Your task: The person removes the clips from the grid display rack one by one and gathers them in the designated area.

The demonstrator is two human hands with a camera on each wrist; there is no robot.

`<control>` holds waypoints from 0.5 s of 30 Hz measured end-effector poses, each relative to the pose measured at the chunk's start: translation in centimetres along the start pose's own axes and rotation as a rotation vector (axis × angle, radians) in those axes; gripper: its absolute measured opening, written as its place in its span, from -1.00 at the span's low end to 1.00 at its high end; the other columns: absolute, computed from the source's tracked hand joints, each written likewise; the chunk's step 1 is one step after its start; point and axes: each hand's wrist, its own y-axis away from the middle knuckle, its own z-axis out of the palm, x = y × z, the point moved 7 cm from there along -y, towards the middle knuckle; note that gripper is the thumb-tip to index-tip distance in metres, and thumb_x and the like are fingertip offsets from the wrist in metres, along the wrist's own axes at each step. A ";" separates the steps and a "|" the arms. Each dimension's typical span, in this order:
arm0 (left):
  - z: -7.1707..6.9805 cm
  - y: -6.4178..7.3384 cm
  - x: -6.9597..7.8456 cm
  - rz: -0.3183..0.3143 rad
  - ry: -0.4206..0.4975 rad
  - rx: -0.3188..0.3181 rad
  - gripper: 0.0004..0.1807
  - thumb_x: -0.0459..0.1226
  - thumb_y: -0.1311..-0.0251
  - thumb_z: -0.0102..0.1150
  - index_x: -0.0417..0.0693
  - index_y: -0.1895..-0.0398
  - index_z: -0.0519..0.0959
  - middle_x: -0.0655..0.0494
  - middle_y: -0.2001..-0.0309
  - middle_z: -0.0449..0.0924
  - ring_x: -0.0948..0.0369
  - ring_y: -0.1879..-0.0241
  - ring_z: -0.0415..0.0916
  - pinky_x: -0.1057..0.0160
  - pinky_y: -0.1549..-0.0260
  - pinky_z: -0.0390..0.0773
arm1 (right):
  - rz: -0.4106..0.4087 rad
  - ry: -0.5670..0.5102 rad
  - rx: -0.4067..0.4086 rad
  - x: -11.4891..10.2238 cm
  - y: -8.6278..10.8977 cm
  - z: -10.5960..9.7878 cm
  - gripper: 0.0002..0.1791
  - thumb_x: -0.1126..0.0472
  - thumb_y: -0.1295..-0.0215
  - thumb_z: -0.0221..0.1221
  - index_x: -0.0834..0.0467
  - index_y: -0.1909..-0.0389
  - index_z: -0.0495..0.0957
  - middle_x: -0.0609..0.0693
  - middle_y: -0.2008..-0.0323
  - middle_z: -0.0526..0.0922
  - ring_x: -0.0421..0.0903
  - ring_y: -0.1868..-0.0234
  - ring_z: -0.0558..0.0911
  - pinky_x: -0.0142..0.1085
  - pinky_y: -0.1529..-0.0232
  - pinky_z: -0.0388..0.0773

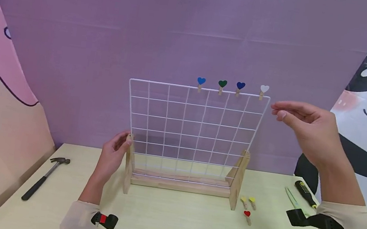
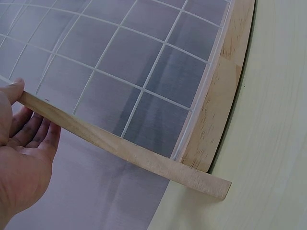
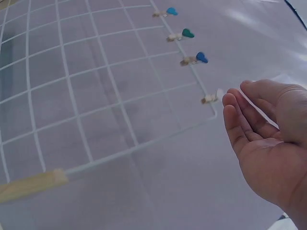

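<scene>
L hand [image 1: 113,155] pinches wooden stand [image 1: 180,186] near top of its L post; R hand [image 1: 311,128] holds nothing, fingers loosely together, just beside white heart clip [image 1: 264,89]. Wire grid [image 1: 201,122] btwn hands: prob. light, stiff, best gripped by rim; clip prob. springy, pinch heart end.

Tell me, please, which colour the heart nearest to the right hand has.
White; this heart shows best in the head view.

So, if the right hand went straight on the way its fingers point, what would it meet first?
Most likely the white-heart peg near the upper right corner of the wire grid, though how deep the right hand sits is unclear.
</scene>
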 end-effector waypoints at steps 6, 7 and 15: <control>0.1 0.0 0.2 0.008 0.006 -0.005 -0.48 -0.12 -0.54 0.10 -0.04 -0.48 0.39 -0.11 -0.41 0.48 0.07 -0.41 0.41 0.73 -0.09 0.40 | -0.053 -0.125 -0.008 -2.1 -1.4 0.1 -0.64 0.25 -0.46 0.24 0.24 -0.21 0.62 -0.17 -0.05 0.76 -0.28 -0.03 0.70 -0.67 -0.10 0.52; 0.1 0.0 0.2 0.009 0.007 -0.004 -0.48 -0.13 -0.54 0.09 -0.04 -0.48 0.39 -0.11 -0.41 0.48 0.07 -0.41 0.41 0.74 -0.09 0.40 | -0.061 -0.165 -0.013 -2.5 -1.7 0.2 -0.65 0.27 -0.45 0.25 0.27 -0.20 0.62 -0.13 -0.05 0.76 -0.25 -0.03 0.70 -0.66 -0.11 0.52; 0.1 0.0 0.2 0.011 0.006 0.001 -0.48 -0.14 -0.54 0.10 -0.05 -0.48 0.39 -0.12 -0.41 0.48 0.05 -0.42 0.41 0.74 -0.09 0.40 | -0.081 -0.189 -0.038 -4.5 -3.6 0.7 -0.65 0.23 -0.45 0.27 0.25 -0.18 0.64 -0.10 -0.03 0.76 -0.19 -0.06 0.69 -0.65 -0.12 0.53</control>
